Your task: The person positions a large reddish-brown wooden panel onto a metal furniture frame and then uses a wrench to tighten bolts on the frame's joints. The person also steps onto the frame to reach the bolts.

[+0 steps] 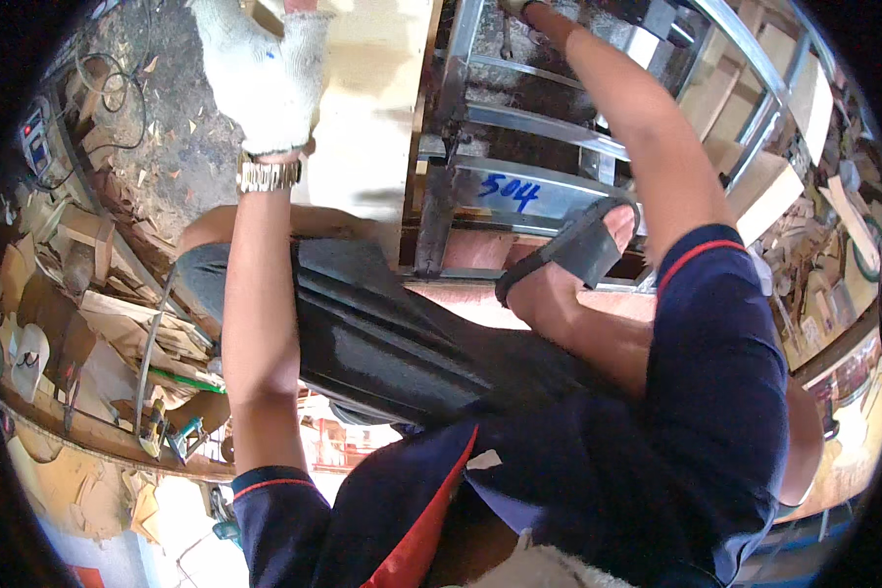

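Gloved left hand (263, 83): upper left of the frame, in white knit, over the left edge of the pale board; fingertips run out at the top edge, so whether they are spread or pinching anything cannot be told.
Right hand (515, 6): top edge, right of centre, above the metal frame; mostly cut off, its grip cannot be told.
Pale board (367, 127): one, flat-faced, upper centre-left, running from the top edge down to the person's leg, just beside the metal frame.
Metal frame (549, 125): one, silvery, with several crossbars, upper centre to upper right; blue handwritten marks (508, 192) on a lower bar.
Black sandal (570, 253): one, worn on a foot, right of centre, at the near side of the metal frame.
Wristwatch (269, 174): one, metal-banded, left wrist, just below the glove cuff.
Clothing: dark blue shirt (715, 343) with red trim, lower half; dark grey trousers (402, 343), centre.
Black cable (118, 80): looped, upper left, on the littered ground.
Hand tools: one yellow-handled (153, 429), one teal (184, 438), side by side, lower left.
Wood offcuts (132, 323): many, heaped along the left side; more scraps (823, 294) at the far right.
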`<state>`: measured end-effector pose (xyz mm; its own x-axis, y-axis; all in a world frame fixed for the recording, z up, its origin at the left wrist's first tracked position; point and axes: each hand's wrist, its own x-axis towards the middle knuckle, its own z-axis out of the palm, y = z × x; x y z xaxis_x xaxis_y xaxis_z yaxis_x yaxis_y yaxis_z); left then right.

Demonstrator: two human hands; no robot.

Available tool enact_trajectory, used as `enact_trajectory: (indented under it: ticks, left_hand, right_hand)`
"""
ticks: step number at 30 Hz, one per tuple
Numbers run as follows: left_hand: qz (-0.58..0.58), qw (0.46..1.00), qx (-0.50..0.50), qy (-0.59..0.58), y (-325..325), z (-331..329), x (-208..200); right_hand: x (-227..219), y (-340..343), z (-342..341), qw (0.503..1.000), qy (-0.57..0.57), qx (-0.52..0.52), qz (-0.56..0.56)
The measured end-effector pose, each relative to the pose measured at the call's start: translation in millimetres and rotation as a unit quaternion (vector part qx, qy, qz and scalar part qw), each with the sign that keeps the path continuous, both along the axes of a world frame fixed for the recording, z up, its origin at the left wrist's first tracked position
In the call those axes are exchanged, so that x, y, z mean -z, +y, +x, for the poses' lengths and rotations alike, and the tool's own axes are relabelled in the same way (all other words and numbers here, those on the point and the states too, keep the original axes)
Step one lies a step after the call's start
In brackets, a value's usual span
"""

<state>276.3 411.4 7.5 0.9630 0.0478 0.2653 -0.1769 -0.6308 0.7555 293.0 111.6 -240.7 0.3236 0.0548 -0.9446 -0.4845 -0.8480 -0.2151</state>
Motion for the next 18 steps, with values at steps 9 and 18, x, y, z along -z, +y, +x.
enact_trajectory:
  ticks: [9, 18]
  left_hand:
    - [0.088, 0.996, -0.018, 0.013, 16.3, 7.7, -1.5]
    - [-0.579, 0.689, 0.152, 0.409, 36.9, 45.5, 31.4]
  right_hand:
    - [-203.8, -46.9, 2.9, 0.990, 0.100, -0.090, 0.052]
    - [-368.0, -17.5, 18.3, 0.966, 0.051, -0.254, -0.023]
